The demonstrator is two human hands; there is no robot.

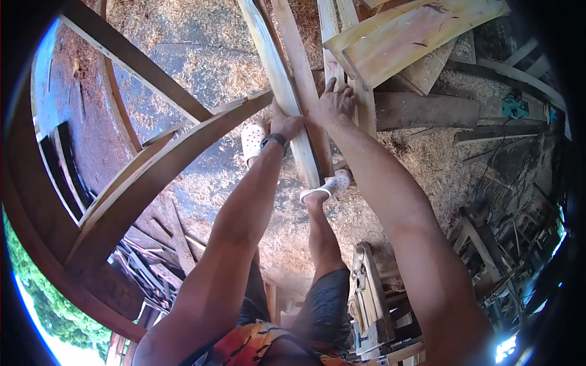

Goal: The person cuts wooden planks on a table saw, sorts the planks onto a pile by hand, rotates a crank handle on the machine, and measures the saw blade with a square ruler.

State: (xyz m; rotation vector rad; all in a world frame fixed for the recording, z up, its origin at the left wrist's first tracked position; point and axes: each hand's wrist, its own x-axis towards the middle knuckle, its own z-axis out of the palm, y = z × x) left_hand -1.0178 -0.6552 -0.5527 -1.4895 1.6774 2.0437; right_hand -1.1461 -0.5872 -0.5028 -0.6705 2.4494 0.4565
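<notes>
Two long wooden planks stand on edge side by side on the floor below me, a left plank (267, 52) and a paler plank (300, 64). My left hand (288, 125), with a dark watch on its wrist, is wrapped around the left plank. Farther right, my right hand (337, 102) has its fingers bent over a narrow plank (328, 36); its palm side is hidden. The lower ends of the left pair reach my shoe (334, 185), a pale perforated clog. The other clog (253, 140) is left of the planks.
Sawdust and shavings cover the floor (207, 183). A wide board (421, 39) lies at upper right, beside a curved dark board (427, 111). Curved timber beams (165, 161) cross the left side. Scrap wood (152, 262) is piled at lower left, with more pieces (369, 299) at lower right.
</notes>
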